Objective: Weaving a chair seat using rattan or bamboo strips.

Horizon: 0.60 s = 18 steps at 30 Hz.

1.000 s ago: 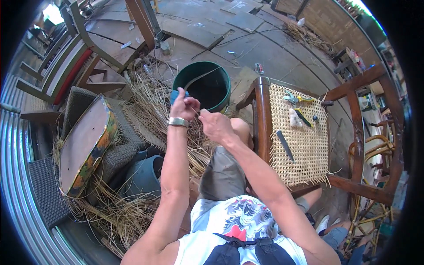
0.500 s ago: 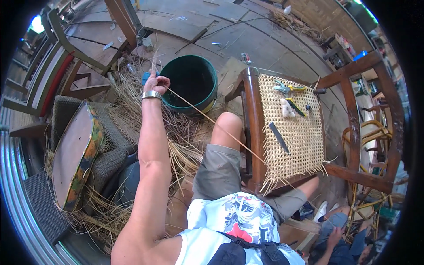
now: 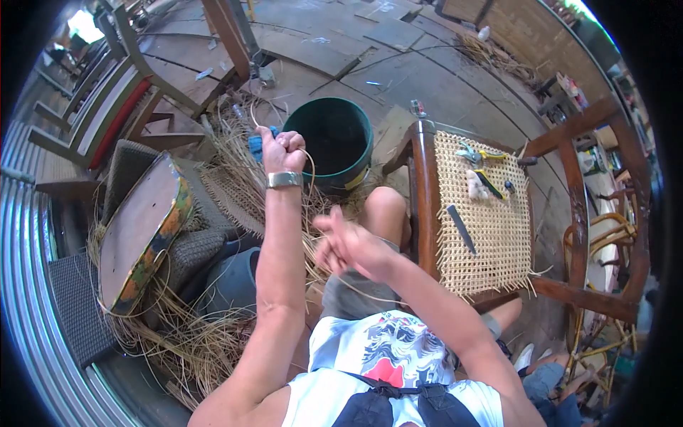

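Observation:
My left hand (image 3: 283,149) is closed round a thin cane strand (image 3: 312,169), with a blue cloth (image 3: 256,148) at its outer side. One end of the strand curls up beyond the fist. The other bends down toward my lap. My right hand (image 3: 348,245) is over my thigh, slightly blurred, its fingers apart; the cane passes close to it, and I see no grip on it. To the right stands a wooden chair (image 3: 425,199) with a woven cane seat (image 3: 491,242). On that seat lie yellow-handled pliers (image 3: 478,154), a dark flat blade (image 3: 462,229) and a white lump (image 3: 475,185).
A dark green bucket (image 3: 364,153) stands just beyond my left hand. Loose cane strands (image 3: 192,349) cover the floor at left, beside an upholstered seat panel (image 3: 139,228) and a wooden chair frame (image 3: 107,121). Another person (image 3: 555,384) sits at lower right.
My right hand has come into view over my thigh. The strand, earlier taut from my left hand to the chair seat, now hangs slack and curved, away from the seat. The view has shifted slightly.

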Available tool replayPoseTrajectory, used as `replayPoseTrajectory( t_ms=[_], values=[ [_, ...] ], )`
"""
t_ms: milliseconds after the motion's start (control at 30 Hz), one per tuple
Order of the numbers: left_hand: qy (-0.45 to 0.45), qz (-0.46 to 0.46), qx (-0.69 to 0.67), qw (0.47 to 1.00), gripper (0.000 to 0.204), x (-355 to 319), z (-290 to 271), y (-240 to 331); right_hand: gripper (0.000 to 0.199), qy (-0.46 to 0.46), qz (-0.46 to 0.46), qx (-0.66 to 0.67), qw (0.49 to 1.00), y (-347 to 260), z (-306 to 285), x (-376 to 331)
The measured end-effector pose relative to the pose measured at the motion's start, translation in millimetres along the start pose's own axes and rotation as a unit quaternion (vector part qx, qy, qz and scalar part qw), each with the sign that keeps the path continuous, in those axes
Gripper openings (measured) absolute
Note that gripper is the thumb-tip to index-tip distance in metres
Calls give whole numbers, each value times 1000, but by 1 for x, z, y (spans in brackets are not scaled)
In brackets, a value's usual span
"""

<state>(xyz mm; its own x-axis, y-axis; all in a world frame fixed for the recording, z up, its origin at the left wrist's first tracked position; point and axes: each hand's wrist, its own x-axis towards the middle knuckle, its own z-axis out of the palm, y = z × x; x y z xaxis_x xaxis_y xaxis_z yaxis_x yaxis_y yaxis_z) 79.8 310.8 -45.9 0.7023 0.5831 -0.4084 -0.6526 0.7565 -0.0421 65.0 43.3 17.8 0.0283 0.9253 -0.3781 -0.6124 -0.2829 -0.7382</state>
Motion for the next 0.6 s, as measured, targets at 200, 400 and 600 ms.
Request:
replayPoseTrajectory(
  t_ms=[200,400,600],
  values=[
    [-49,-41,-60,996,59,-48,-22,-9,23,236,-105,201,945,-13,-25,114],
    [-7,-48,-130,990,57,-35,-57,-9,27,180,-275,342,880,-40,-37,86],
    [79,1,-54,995,57,-8,-78,57,44,302,-340,15,890,-68,-59,-66]
  ],
)
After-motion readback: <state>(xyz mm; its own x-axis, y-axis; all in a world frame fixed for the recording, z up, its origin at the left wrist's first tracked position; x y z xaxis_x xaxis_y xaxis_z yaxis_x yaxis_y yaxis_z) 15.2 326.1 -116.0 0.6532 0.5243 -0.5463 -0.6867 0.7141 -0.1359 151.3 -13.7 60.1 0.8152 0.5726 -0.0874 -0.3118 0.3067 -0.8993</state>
